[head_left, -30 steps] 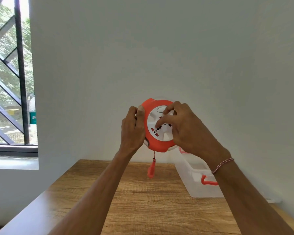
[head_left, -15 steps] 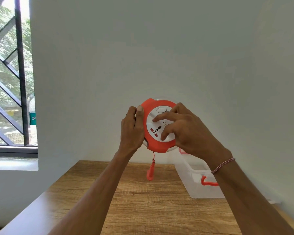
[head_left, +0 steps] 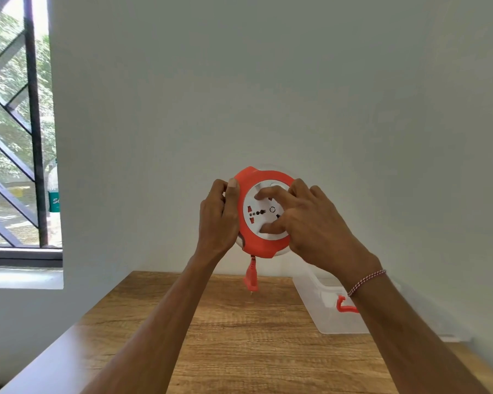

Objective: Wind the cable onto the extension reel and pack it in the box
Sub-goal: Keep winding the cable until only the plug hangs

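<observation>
While the left hand [head_left: 219,220] clamps the reel [head_left: 264,213] rim, the right hand's [head_left: 310,223] fingers [head_left: 268,192] have turned its white hub. With only the plug [head_left: 251,280] now dangling, winding looks nearly finished; the box [head_left: 339,311] waits at the desk's [head_left: 239,336] right edge.

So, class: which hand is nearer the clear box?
Right. The right hand, on the reel's white face, is just above the box; the left hand grips the reel's far edge.

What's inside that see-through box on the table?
The box looks empty through its clear walls, apart from its own red latch. The right arm covers its near right part, so I can't see in there.
</observation>
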A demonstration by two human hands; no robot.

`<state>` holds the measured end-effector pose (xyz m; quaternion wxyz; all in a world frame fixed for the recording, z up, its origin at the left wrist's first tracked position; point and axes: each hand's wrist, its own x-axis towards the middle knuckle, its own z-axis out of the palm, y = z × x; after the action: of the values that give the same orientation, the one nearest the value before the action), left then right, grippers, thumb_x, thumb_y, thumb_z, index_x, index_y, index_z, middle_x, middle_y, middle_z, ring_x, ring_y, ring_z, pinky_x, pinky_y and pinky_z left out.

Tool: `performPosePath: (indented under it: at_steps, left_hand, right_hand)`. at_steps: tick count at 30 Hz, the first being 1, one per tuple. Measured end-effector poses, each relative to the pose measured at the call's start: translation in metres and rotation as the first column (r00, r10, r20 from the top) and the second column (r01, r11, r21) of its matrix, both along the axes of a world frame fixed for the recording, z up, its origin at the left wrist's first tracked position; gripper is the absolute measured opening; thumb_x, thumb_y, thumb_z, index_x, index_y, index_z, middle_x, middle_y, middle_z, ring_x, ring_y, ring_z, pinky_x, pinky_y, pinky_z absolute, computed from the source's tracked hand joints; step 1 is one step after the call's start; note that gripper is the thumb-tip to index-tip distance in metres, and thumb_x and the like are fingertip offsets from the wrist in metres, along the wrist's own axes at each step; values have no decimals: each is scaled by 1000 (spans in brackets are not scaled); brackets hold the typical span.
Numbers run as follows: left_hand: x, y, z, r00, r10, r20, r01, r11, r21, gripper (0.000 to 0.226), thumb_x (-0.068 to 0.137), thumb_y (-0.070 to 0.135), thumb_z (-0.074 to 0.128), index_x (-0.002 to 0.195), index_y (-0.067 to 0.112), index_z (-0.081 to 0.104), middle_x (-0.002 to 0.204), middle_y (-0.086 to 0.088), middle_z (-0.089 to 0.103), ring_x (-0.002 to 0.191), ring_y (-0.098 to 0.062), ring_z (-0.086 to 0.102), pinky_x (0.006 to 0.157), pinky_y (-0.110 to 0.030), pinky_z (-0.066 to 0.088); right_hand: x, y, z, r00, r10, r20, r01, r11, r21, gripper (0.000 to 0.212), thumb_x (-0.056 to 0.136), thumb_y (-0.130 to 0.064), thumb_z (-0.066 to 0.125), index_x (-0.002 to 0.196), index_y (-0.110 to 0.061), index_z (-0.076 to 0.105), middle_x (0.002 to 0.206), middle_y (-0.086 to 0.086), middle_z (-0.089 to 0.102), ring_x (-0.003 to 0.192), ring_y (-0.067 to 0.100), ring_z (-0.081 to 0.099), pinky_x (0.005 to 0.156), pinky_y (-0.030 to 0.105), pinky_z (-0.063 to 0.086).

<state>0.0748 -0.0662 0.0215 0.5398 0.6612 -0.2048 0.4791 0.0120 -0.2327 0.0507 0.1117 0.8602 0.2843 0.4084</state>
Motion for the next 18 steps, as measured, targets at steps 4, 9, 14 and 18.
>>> performPosePath:
  at_steps: [4, 9, 14, 18]
  left_hand:
    - [0, 1, 1, 1000, 10, 13, -10, 1000, 14, 24, 102, 40, 39, 88, 26, 51, 78, 7, 64, 61, -18, 65, 53, -35, 56]
    - [2, 6, 2, 999, 17, 47, -19, 999, 36, 20, 102, 37, 39, 90, 27, 51, 74, 23, 65, 62, -6, 67, 51, -17, 55]
    - [6, 6, 2, 998, 27, 49, -29, 999, 32, 24, 102, 35, 40, 97, 16, 54, 70, 20, 64, 63, -2, 67, 52, -13, 52]
    - [7, 7, 1, 998, 30, 58, -32, 999, 31, 25, 102, 35, 40, 96, 16, 54, 72, 18, 63, 63, -1, 67, 52, -12, 52]
  right_hand:
    - [0, 2, -2, 1000, -20, -20, 20, 1000, 4, 46, 71, -34, 81, 115, -33, 70, 146, -2, 44, 123, 31, 39, 98, 45, 40]
    - [3, 7, -4, 994, -6, -111, 20, 993, 120, 57, 86, -38, 64, 139, -31, 46, 154, -3, 28, 133, 28, 29, 109, 40, 31]
    - [5, 10, -9, 997, 16, -75, -7, 993, 116, 42, 80, -31, 75, 121, -33, 66, 151, -6, 32, 126, 28, 34, 105, 42, 38]
    - [7, 14, -11, 998, 42, -44, -34, 982, 186, 29, 75, -29, 80, 104, -34, 75, 144, -6, 44, 115, 27, 43, 96, 42, 45]
